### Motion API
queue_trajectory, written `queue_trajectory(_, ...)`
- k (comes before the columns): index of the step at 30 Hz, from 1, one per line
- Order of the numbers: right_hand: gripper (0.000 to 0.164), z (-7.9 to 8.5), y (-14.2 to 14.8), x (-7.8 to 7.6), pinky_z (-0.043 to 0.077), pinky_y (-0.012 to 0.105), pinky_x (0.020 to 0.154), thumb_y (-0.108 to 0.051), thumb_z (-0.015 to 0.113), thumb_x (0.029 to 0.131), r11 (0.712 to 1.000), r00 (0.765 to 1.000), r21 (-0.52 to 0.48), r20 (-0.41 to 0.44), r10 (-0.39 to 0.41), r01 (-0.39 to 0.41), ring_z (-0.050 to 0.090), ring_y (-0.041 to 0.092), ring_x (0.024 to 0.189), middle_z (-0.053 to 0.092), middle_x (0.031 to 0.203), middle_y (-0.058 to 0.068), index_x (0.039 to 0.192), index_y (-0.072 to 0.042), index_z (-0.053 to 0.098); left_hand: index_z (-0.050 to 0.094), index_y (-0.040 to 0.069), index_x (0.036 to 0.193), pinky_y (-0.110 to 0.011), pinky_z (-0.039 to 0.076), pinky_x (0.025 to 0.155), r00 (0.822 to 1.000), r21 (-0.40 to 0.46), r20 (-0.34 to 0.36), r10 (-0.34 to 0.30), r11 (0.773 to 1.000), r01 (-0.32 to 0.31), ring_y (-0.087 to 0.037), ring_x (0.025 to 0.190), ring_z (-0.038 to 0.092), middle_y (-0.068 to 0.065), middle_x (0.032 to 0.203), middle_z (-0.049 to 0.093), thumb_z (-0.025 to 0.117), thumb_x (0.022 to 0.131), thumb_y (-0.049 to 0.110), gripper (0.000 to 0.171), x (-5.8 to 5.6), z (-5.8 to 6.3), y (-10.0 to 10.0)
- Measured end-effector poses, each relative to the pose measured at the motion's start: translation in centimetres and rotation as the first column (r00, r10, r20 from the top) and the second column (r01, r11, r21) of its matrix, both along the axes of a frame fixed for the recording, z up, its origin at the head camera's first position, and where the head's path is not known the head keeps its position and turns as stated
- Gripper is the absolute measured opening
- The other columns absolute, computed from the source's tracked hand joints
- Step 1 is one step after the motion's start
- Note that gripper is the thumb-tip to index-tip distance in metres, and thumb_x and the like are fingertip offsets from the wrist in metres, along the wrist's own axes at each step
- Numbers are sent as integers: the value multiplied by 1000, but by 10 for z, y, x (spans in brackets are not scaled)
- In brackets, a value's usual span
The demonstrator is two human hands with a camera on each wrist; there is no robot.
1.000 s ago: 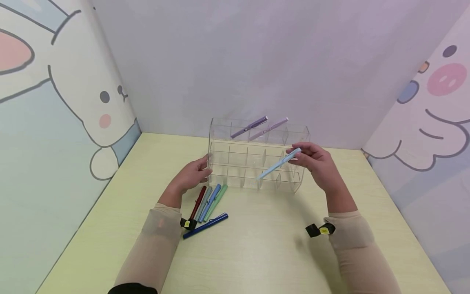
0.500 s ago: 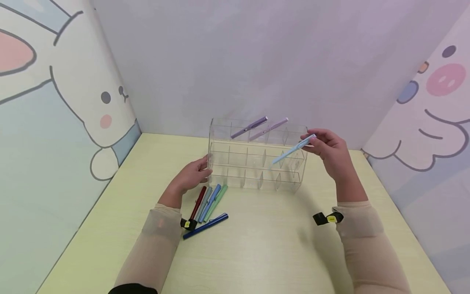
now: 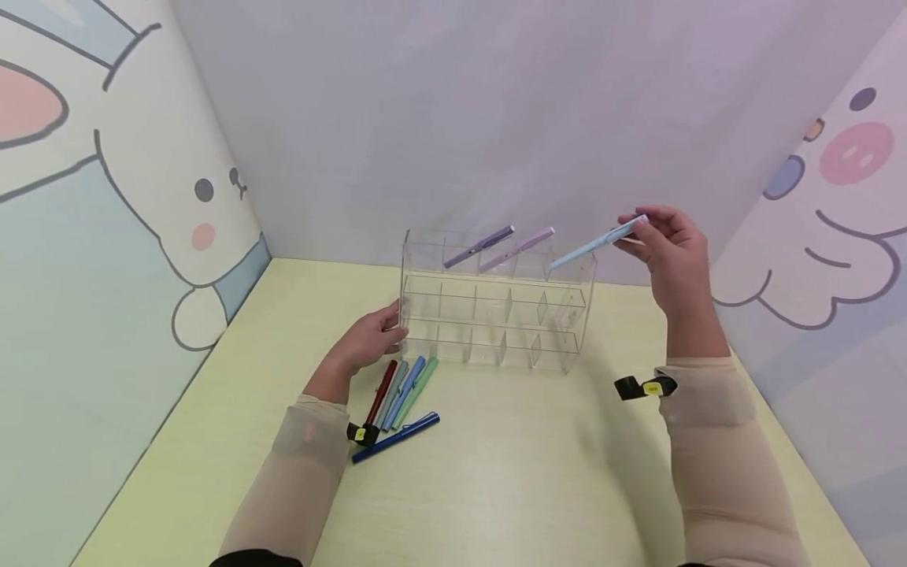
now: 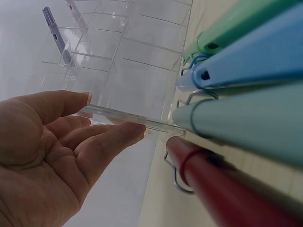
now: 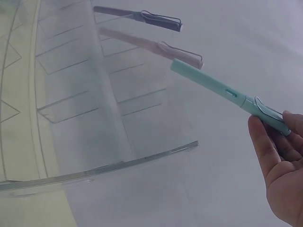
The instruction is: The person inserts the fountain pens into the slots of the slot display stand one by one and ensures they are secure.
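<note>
A clear acrylic rack [image 3: 489, 319] with three tiers of compartments stands upright on the table. My left hand [image 3: 368, 337] pinches its left side panel [image 4: 132, 119] between thumb and fingers. My right hand [image 3: 673, 256] pinches a light blue pen [image 3: 595, 244] near its clip end, above the top tier's right part. The pen slants, its other end low and to the left; from the head view I cannot tell whether it touches the rack. A dark purple pen [image 3: 479, 246] and a lilac pen [image 3: 517, 250] lean in the top tier.
Below the rack's left part lie a dark red pen [image 3: 381, 392], a grey-green pen [image 3: 394, 395], a blue pen [image 3: 405, 394] and a green pen [image 3: 416, 392]. A dark blue pen [image 3: 395, 438] lies nearer. Behind the table [image 3: 524, 465] rises a pale wall [image 3: 453, 118].
My right hand has moved up and to the right with the light blue pen, from in front of the lower tiers to the top tier. My left hand stays on the rack.
</note>
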State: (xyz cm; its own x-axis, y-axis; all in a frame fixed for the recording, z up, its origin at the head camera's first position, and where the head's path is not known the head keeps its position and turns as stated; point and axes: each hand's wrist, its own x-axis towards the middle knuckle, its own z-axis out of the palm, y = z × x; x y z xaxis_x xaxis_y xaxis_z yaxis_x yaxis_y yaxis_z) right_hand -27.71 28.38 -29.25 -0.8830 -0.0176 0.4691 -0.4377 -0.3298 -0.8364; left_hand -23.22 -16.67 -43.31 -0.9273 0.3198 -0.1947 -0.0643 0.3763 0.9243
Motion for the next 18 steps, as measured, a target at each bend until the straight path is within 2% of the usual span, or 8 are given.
queue_trajectory(4,34,9,1,-5,56,41,88,4,63,92,999,999,-16,2,-34,34,69,29,97,66,108,20,122,15,53,11,32,158,-60,32,112,1000,-12,5,5,1000,-5,-34,127,55,-11,162,24,50,104,29,67,0,0,0)
queue_trajectory(11,31,14,-1,-11,53,41,89,2,66,91,998,997,-6,15,-69,70,69,27,96,65,107,19,120,10,58,11,29,159,-52,41,109,1000,-4,-5,3,1000,-3,-32,134,49,-10,161,26,50,104,26,67,1,0,1)
queue_trajectory(18,35,10,-5,-16,53,42,88,5,64,91,998,998,-6,15,-64,64,69,26,93,66,104,19,122,16,53,10,30,158,-58,35,111,1000,0,0,1,1000,-1,-35,130,52,-11,162,24,52,103,29,69,1,0,0)
